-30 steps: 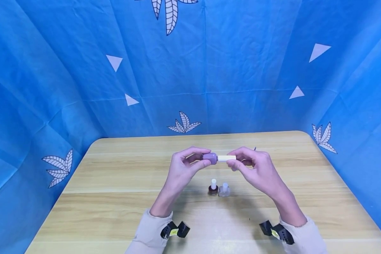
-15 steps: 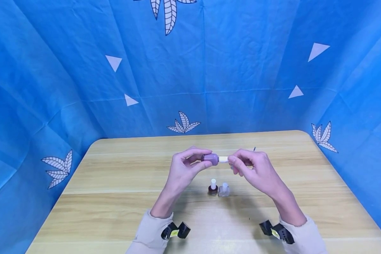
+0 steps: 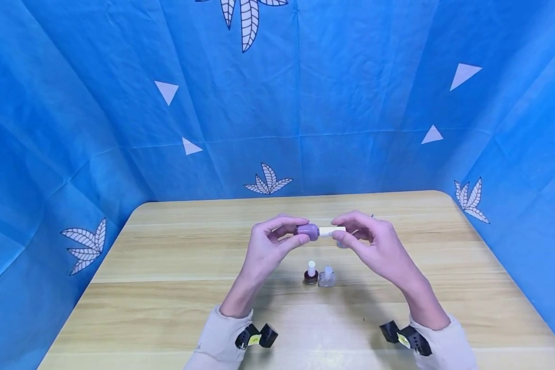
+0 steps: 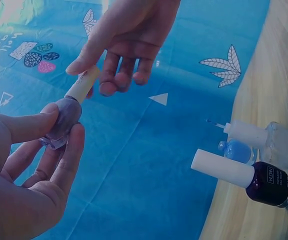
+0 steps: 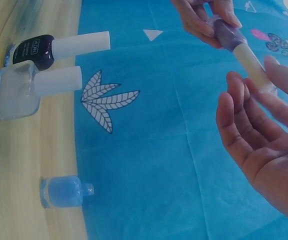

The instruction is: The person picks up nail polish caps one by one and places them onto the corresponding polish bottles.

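Note:
My left hand (image 3: 268, 244) holds a purple nail polish bottle (image 4: 64, 120) lying sideways above the table, its fingertips and thumb around the glass. The bottle's cream-white cap (image 3: 328, 231) points right, seated at the neck. My right hand (image 3: 374, 246) pinches the far end of this cap between thumb and forefinger, while the other fingers (image 5: 234, 120) are spread loosely below. Beneath the hands a dark nail polish bottle (image 3: 311, 277) and a clear nail polish bottle (image 3: 326, 278) stand side by side, both white-capped.
Behind them stands an uncapped light-blue nail polish bottle (image 5: 65, 191), mostly covered by my right hand in the head view. A thin brush tip (image 4: 214, 123) shows past the clear bottle's cap. A blue patterned cloth (image 3: 277, 103) hangs behind the wooden table (image 3: 176, 298).
My right fingers closed further along the cap half a second ago and now grip nearer its end, more opened out. The left hand and purple bottle stay nearly still.

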Motion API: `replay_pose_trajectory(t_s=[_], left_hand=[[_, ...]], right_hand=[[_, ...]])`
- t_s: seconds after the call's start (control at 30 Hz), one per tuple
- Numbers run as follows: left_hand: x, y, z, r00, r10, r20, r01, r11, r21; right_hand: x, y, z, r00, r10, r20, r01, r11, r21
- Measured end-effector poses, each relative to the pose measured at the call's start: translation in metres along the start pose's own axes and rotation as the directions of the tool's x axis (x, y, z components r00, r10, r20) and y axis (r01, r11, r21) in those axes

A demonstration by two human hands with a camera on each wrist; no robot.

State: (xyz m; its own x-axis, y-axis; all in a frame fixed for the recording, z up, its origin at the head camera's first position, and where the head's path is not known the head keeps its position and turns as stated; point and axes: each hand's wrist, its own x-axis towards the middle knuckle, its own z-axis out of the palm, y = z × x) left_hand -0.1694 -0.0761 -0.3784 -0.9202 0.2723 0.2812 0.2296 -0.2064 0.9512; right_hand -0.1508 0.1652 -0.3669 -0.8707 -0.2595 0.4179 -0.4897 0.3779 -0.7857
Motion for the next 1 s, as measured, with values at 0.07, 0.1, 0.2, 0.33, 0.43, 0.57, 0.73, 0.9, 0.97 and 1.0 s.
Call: replay_pose_trajectory(t_s=[0.07, 0.1, 0.2, 0.33, 0.43, 0.57, 0.73, 0.9, 0.97, 1.0], left_hand=[[0.0007, -0.0002, -0.0005, 1.0, -0.009, -0.003, 0.009, 1.0, -0.001], [0.001, -0.0003, -0.0008, 1.0, -0.012, -0.004, 0.012, 1.0, -0.001], [0.0015, -0.0001, -0.0015, 1.0, -0.023, -0.001, 0.023, 1.0, -0.005], [0.0014, 0.0, -0.0025, 0.999, -0.037, 0.008, 0.037, 0.999, 0.013], [0.0014, -0.0005, -0.0033, 0.999, -0.046, 0.012, 0.045, 0.999, 0.018], [0.0015, -0.0015, -0.0037, 0.999, -0.051, 0.013, 0.051, 0.999, 0.017], [0.0017, -0.0018, -0.0031, 0.999, -0.052, 0.017, 0.052, 0.999, 0.014], [0.0016, -0.0015, -0.0022, 0.999, -0.047, 0.016, 0.046, 0.998, 0.031], [0.0015, -0.0015, -0.0019, 0.999, -0.044, 0.016, 0.044, 0.998, 0.038], [0.0016, -0.0015, -0.0017, 0.999, -0.045, 0.016, 0.044, 0.998, 0.038]], right_hand=[[-0.0001, -0.0004, -0.0016, 1.0, -0.02, -0.007, 0.02, 1.0, 0.011], [-0.0001, -0.0006, -0.0022, 0.999, -0.036, -0.011, 0.036, 0.999, 0.016], [0.0, -0.0015, -0.0031, 0.997, -0.077, -0.018, 0.077, 0.996, 0.033], [0.0001, -0.0015, -0.002, 0.994, -0.102, -0.026, 0.103, 0.994, 0.033], [0.0005, -0.0003, -0.0007, 0.993, -0.114, -0.038, 0.114, 0.993, 0.017], [0.0008, 0.0018, 0.0001, 0.989, -0.137, -0.052, 0.136, 0.991, -0.016], [0.0, 0.0024, -0.0005, 0.988, -0.148, -0.055, 0.145, 0.988, -0.045], [-0.0008, 0.0002, -0.0011, 0.99, -0.133, -0.044, 0.13, 0.99, -0.059], [-0.0004, 0.0009, -0.0012, 0.99, -0.137, -0.033, 0.135, 0.989, -0.063], [-0.0001, 0.0013, -0.0011, 0.99, -0.141, -0.028, 0.139, 0.988, -0.065]])
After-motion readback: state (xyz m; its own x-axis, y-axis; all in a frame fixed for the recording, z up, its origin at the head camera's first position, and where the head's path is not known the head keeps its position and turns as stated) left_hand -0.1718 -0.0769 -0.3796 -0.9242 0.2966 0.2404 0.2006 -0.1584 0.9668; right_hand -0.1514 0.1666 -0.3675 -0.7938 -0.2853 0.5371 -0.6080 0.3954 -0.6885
